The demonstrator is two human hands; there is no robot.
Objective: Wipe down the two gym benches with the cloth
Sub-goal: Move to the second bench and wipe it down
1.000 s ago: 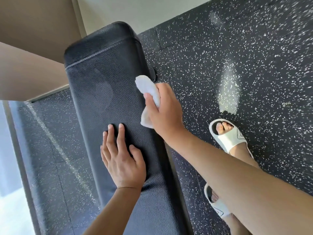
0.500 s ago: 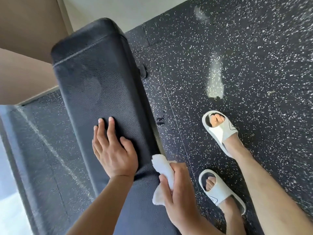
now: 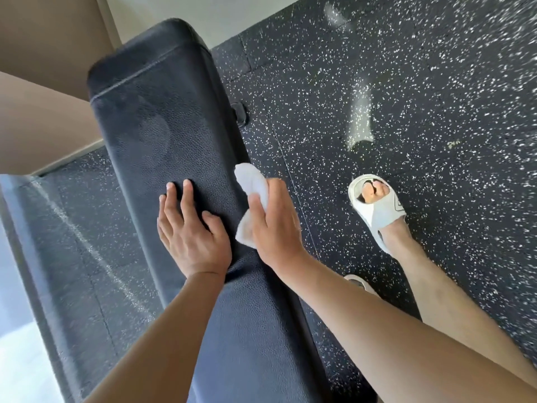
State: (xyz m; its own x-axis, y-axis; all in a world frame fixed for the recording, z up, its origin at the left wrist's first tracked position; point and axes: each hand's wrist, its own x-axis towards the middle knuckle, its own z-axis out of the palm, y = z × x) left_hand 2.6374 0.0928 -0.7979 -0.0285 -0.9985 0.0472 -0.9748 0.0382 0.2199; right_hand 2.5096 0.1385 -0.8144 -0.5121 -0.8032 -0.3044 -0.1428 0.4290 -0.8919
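Left hand [image 3: 193, 237]: laid flat, fingers straight, on the bench [image 3: 174, 135] pad.
Right hand [image 3: 274, 221]: clamped on the cloth [image 3: 252, 181] at the pad's right edge.
Risk: the side face could be missed if the cloth slips off the edge.
Second bench: not seen.

Left hand [image 3: 193, 239] flat on bench [image 3: 162, 117]; right hand [image 3: 276, 225] grips cloth [image 3: 251, 181] at its edge.
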